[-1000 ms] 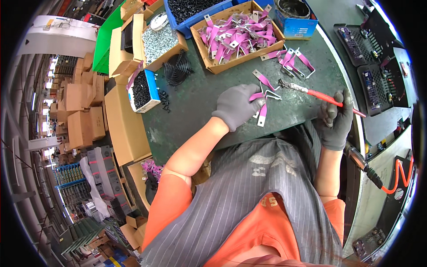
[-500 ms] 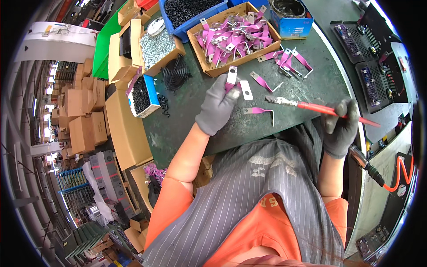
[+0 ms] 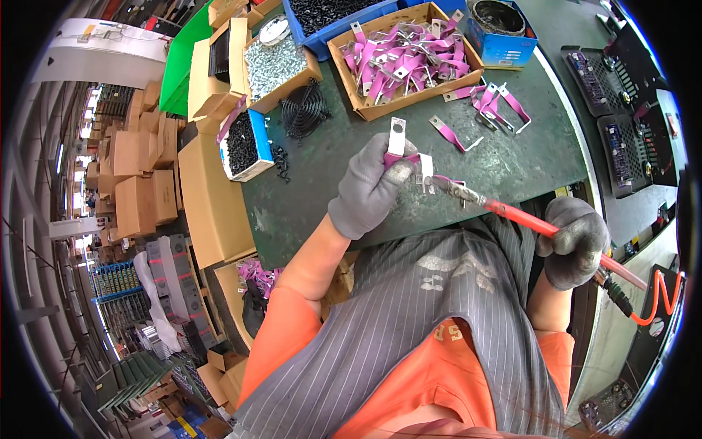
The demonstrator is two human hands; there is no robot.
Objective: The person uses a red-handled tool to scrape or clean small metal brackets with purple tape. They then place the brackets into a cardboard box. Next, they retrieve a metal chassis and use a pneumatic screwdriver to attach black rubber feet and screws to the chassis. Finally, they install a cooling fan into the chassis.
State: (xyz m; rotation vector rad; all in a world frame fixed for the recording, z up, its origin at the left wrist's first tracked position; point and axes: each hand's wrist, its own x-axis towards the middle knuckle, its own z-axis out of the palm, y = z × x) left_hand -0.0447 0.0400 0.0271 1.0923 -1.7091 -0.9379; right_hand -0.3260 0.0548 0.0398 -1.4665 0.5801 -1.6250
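My left hand (image 3: 369,192), grey-gloved, is closed around a bent metal strip with a magenta sleeve (image 3: 401,150), holding it up just above the dark green bench (image 3: 512,164). My right hand (image 3: 575,241) is fisted tight on a long red-handled driver (image 3: 523,219), its tip touching the strip's lower end.

A black fan guard (image 3: 303,112) lay on the green table (image 3: 512,164) — beside it, a box of screws (image 3: 279,67).

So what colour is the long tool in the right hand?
Red: the long tool in the right hand has a red shaft and a metal tip, seen in the head view.
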